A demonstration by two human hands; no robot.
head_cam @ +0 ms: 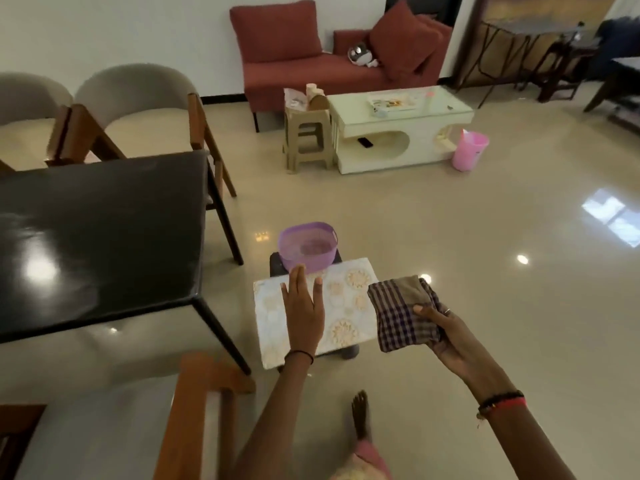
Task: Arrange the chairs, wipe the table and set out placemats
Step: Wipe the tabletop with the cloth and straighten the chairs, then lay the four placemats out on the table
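Glossy tiled floor fills the room, with a black dining table at left and two grey-backed chairs tucked at its far edge. Right of the table, a white patterned placemat lies on a low stool, touching a purple basket behind it. Left hand rests flat on the placemat, fingers spread. Right hand grips a folded checked cloth, thumb on top.

A thin black thread band is worn at the left wrist; black and red bangles and a finger ring are worn on the right.
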